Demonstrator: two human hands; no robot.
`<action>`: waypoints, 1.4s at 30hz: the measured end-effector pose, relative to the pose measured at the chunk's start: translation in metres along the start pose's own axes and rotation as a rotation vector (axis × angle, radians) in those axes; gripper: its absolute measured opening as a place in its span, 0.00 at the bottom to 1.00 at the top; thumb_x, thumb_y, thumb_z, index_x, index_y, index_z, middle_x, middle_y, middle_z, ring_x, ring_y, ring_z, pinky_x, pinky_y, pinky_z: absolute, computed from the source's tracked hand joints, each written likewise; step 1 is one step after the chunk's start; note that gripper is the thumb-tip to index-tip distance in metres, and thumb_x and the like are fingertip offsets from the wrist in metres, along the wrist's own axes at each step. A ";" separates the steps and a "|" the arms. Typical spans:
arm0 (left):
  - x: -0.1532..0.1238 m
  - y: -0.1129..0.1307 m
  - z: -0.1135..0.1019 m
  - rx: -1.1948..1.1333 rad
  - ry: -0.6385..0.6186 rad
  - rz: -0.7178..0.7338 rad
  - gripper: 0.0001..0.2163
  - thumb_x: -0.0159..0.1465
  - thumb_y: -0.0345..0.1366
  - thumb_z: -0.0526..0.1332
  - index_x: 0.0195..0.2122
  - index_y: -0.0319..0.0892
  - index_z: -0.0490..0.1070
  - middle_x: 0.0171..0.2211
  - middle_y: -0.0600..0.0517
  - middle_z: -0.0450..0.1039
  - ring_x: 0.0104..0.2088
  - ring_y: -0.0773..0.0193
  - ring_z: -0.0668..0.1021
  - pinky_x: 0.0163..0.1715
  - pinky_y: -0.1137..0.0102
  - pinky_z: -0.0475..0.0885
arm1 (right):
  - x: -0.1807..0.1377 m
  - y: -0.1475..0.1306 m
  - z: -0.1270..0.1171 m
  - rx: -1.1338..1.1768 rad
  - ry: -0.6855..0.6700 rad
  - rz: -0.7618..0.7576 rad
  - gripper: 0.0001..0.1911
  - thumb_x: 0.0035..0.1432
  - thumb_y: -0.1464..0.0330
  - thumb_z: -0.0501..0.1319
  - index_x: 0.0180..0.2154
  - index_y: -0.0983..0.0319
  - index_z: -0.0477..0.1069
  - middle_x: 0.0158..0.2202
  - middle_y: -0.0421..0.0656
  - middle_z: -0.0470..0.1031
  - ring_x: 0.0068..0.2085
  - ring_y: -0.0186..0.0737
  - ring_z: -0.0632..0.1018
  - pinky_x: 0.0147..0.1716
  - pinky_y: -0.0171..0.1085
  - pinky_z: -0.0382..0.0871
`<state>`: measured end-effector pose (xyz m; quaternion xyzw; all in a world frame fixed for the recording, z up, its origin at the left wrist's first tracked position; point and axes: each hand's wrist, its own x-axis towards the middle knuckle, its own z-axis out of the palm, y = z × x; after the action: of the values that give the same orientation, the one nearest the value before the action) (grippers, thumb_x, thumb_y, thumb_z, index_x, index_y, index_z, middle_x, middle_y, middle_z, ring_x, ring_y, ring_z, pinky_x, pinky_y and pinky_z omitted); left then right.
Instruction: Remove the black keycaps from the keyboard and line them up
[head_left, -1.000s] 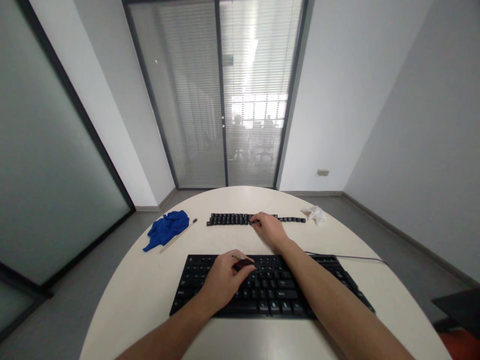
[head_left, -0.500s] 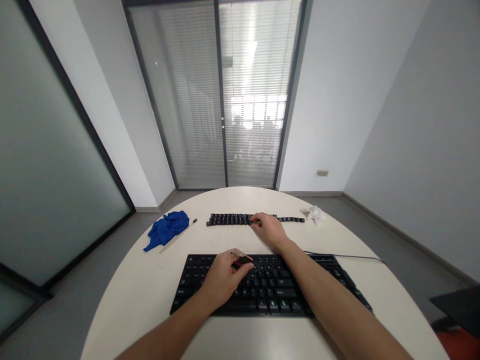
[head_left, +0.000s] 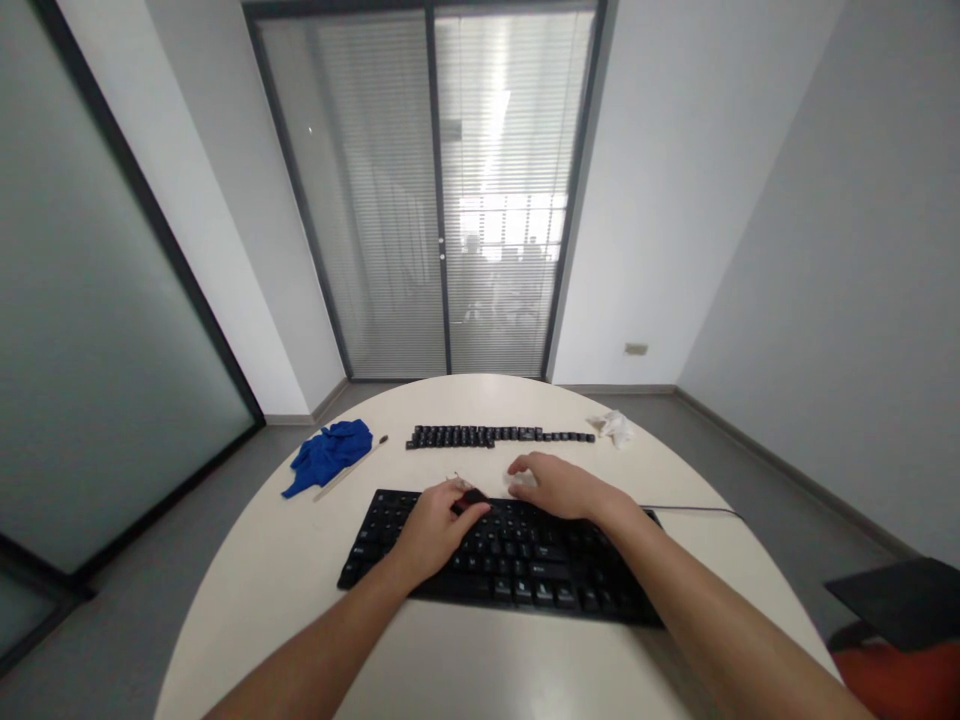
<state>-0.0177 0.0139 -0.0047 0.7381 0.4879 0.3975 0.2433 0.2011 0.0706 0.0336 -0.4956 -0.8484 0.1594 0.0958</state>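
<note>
Head view: round white bench (head_left: 247,590) bearing a black keyboard (head_left: 525,570); beyond it a row of loose keycaps (head_left: 480,436), a blue cloth (head_left: 328,452), a white tissue (head_left: 616,428); right hand (head_left: 559,485), a second ago at the keycap row, now drawn back above the keyboard's far edge, fingers curled, contents not discernible; left hand (head_left: 435,520) pinches a small dark piece (head_left: 472,496) over the keys.

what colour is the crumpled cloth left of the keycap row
Blue; the cloth shows clearly in the head view.
</note>
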 end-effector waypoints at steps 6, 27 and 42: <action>-0.001 -0.001 0.004 0.044 -0.038 -0.012 0.12 0.65 0.43 0.60 0.29 0.40 0.73 0.28 0.51 0.75 0.30 0.61 0.75 0.31 0.70 0.66 | -0.043 0.000 0.017 0.066 -0.126 -0.094 0.26 0.65 0.56 0.50 0.60 0.59 0.64 0.59 0.51 0.66 0.59 0.52 0.66 0.59 0.51 0.57; 0.005 0.011 0.018 0.138 -0.113 0.078 0.10 0.66 0.38 0.56 0.29 0.41 0.67 0.27 0.52 0.70 0.28 0.63 0.73 0.30 0.70 0.65 | -0.040 0.004 0.032 0.062 0.225 -0.254 0.14 0.65 0.65 0.56 0.51 0.55 0.72 0.53 0.46 0.72 0.55 0.45 0.70 0.59 0.50 0.56; 0.015 -0.001 0.021 -0.428 -0.113 -0.196 0.09 0.63 0.40 0.61 0.32 0.39 0.68 0.27 0.52 0.74 0.31 0.61 0.81 0.30 0.72 0.73 | -0.034 -0.002 0.030 0.190 0.213 -0.337 0.10 0.57 0.67 0.64 0.42 0.57 0.76 0.45 0.44 0.77 0.47 0.43 0.75 0.51 0.44 0.65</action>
<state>0.0025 0.0285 -0.0118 0.6398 0.4475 0.4243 0.4586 0.2063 0.0345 0.0059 -0.3496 -0.8855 0.1670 0.2564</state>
